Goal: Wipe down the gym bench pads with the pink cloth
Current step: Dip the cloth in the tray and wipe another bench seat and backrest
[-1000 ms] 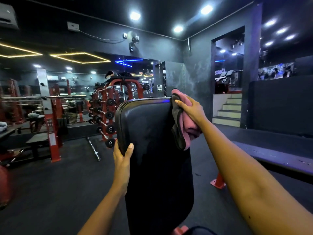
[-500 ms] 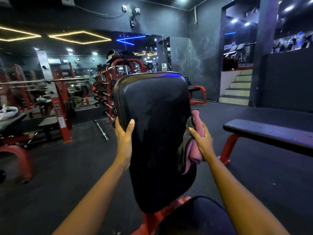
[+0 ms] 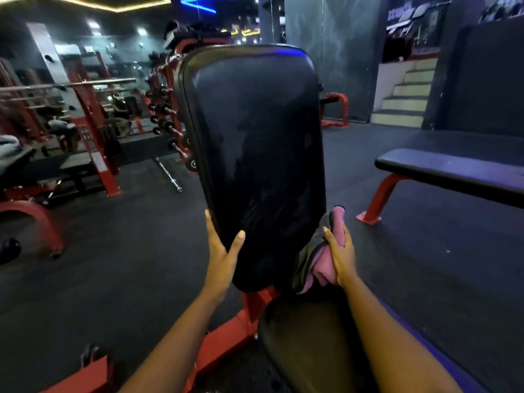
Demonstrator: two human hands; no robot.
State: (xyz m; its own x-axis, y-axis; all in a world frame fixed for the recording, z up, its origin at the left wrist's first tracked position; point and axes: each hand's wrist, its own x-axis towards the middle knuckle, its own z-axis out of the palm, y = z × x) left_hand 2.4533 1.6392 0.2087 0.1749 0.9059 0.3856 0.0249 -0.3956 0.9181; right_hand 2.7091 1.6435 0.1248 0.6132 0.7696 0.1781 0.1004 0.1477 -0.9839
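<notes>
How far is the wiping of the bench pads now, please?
Done, it seems: the right edge of the back pad, since the cloth went from its top corner down to its bottom within a second. In hand: the right hand presses the pink cloth there, and the left hand steadies the pad. Left: the seat pad looks untouched.

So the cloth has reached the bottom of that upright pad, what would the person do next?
Probably sweep the pink cloth across onto the seat pad just below. The right hand holds it at the back pad's lower right edge, while the left hand steadies the other side.
</notes>
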